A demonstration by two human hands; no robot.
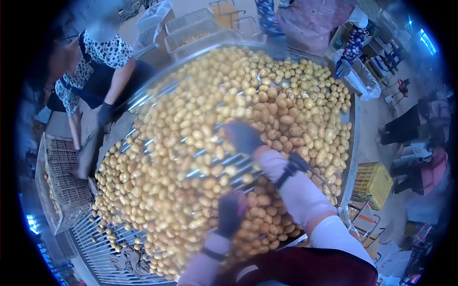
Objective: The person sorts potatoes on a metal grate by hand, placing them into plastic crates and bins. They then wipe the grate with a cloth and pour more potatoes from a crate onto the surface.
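A wide heap of small tan potatoes (pixel 176 143) covers a metal bar-slatted sorting table (pixel 90 243). My right hand (pixel 243 137), in a dark glove, reaches over the middle of the heap with its fingers stretched out to the left. Beneath and beside it, bare metal slats show among the potatoes. My left hand (pixel 232 212), also in a dark glove, is lower down, low over the potatoes and blurred by motion. Its fingers are too smeared to read. I see no potato clearly held in either hand. Browner, damp-looking potatoes (pixel 274 117) lie beyond my right hand.
At left, a person (pixel 102 62) in a spotted top leans over the table beside a plastic crate (pixel 69 176). A yellow crate (pixel 372 183) stands at right. A grey cloth (pixel 130 261) lies on the slats. Pale bins (pixel 191 21) and another person's sleeve (pixel 355 43) are at the far side.
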